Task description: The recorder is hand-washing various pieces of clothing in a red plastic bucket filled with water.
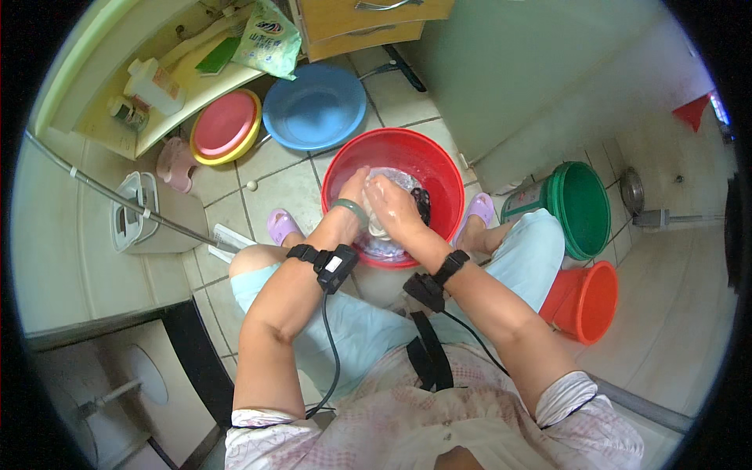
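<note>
Two hands work inside one red plastic tub [446, 168], which stands on the tiled floor [270, 196] between my feet, as seen from the head camera. My left hand [354, 186] enters from the near left side, its fingers curled inward and set against the other hand; the fingertips are hidden, so I cannot tell how fully it closes or what it grips. My right hand [396, 208] is bent over at the wrist, fingers folded closed on a wet pale cloth [376, 226], with suds on the knuckles. The pale cloth is located between both hands, near the middle of the tub, above cloudy sudsy water [385, 250]. A dark cloth [424, 205] lies just beside my right hand, toward the tub's right wall. A green bangle [350, 208] encircles my left wrist; one black strapped module is fitted to each forearm. Beyond the tub, to the left, a blue basin [313, 110] sits on the floor, next to a pink basin [225, 123] nested in a yellow basin [210, 160]. To the right stand a green bucket [593, 211] and, nearer to me, an orange-red bucket [599, 303]. My feet wear lilac slippers [279, 225], one on each side of the tub.
</note>
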Demonstrator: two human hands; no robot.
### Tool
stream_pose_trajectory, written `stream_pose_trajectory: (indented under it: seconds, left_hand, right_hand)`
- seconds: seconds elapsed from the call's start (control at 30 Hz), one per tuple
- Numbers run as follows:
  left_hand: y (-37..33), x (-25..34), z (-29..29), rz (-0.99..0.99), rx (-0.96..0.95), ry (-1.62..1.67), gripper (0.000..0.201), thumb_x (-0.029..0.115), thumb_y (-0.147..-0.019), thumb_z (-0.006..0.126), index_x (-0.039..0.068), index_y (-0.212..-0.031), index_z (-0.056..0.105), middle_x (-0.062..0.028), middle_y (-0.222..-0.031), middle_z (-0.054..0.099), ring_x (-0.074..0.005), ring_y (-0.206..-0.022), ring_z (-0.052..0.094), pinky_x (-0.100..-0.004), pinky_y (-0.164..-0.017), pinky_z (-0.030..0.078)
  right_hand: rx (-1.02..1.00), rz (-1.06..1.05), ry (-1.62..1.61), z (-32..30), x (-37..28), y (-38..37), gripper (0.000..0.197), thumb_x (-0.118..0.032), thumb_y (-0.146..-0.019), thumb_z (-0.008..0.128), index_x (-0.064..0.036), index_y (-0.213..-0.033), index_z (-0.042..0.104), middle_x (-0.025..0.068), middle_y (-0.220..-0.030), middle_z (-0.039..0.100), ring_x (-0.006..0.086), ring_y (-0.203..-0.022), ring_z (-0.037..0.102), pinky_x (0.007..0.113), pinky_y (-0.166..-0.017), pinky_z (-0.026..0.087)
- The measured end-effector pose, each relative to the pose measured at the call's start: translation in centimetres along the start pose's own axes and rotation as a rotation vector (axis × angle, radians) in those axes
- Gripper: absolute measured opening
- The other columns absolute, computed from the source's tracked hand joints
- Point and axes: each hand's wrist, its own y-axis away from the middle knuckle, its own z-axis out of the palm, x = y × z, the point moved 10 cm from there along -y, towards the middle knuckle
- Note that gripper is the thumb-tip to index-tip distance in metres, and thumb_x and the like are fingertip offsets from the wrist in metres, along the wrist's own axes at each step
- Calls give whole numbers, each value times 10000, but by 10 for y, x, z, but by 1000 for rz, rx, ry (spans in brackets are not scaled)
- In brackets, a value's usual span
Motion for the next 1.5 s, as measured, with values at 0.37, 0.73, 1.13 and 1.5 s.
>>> stream_pose_trajectory:
  seconds: [0.37, 0.73, 1.13, 1.5]
  left_hand:
    - [25, 13, 13, 81, 99, -93, 242, 232, -871, 478, 13, -898, 577, -140, -828, 620, -260, -741, 619, -398, -658, 502]
    - [29, 42, 22, 313, 215, -351, 465, 405, -898, 440, 60, -1209, 444, -133, -1179, 533, -294, -1028, 558, -479, -829, 465]
    - [-4, -31, 25, -229, -416, 74, 542, 527, -901, 364, 51, -1049, 574, -155, -1022, 625, -310, -900, 606, -432, -811, 485]
    - [9, -18, 17, -56, 61, 41, 412, 404, -936, 384, 44, -976, 579, -120, -897, 639, -288, -800, 621, -410, -746, 496]
  right_hand:
    - [-57, 84, 160, 4, 8, 4, 399, -382, -917, 358, -36, -849, 544, 277, -857, 579, 437, -854, 553, 502, -738, 421]
    - [103, 167, 14, -41, 98, -62, 364, -311, -903, 430, 23, -924, 571, 277, -954, 582, 412, -898, 569, 450, -763, 446]
    - [-73, -72, 8, 12, -23, 6, 312, -252, -910, 380, 5, -911, 557, 257, -887, 596, 400, -869, 573, 455, -768, 437]
    - [-31, 8, 265, 1, 2, -9, 361, -334, -921, 327, -16, -870, 492, 307, -821, 552, 476, -834, 534, 537, -730, 407]
